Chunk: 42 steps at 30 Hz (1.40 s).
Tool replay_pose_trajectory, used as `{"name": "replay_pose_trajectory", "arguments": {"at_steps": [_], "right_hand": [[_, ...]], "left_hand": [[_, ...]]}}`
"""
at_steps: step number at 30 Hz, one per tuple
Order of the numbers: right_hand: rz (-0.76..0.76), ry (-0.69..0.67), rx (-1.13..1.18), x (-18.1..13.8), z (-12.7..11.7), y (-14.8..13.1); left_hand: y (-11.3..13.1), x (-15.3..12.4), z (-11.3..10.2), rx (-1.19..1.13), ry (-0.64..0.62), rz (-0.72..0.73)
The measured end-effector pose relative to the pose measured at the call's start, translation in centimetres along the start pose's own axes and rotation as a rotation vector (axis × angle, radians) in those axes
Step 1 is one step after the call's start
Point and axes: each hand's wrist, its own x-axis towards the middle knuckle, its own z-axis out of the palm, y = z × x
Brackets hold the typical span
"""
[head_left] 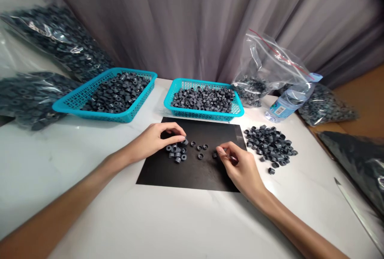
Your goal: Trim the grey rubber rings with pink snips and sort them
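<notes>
My left hand is closed in a pinch on a small grey plastic cap, just above a little cluster of grey plastic rings on the black mat. Toward the mat's right side, my right hand has its fingers pressed together. A thin shiny tool shows partly between them; its kind is hidden by the fingers. Right at those fingertips is another dark cap. Between the two hands, several open caps lie apart from each other on the mat.
Two turquoise baskets of grey parts, a left one and a middle one, stand behind the mat. A loose heap of caps lies to the right. Around them are filled plastic bags, a water bottle and a long pointed strip.
</notes>
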Motion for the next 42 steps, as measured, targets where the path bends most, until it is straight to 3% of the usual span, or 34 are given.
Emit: {"name": "replay_pose_trajectory", "arguments": {"at_steps": [7,10,14,17,26,30,37,42], "right_hand": [[0.022,-0.027,0.016,0.2,0.0,0.2],[0.016,-0.100,0.076,0.5,-0.6,0.3],[-0.030,-0.261,0.125,0.9,-1.8,0.5],[-0.043,-0.303,0.112,1.2,-2.2,0.6],[0.095,-0.236,0.184,1.2,-0.8,0.4],[0.050,-0.157,0.097,1.2,0.1,0.2],[-0.018,0.006,0.096,1.3,-0.3,-0.2],[-0.062,0.009,0.304,0.4,-0.7,-1.4]], "left_hand": [[0.1,0.2,0.1,0.011,0.059,-0.001],[0.0,0.1,0.0,0.034,0.070,-0.004],[-0.5,0.1,-0.1,0.135,-0.034,0.074],[-0.9,0.1,0.0,0.190,-0.066,0.130],[0.9,-0.2,0.2,0.122,0.069,0.054],[2.5,-0.8,0.8,0.086,0.154,0.024],[3.7,-1.3,3.1,-0.362,0.004,-0.040],[3.9,-1.3,3.6,-0.408,0.006,-0.079]]}}
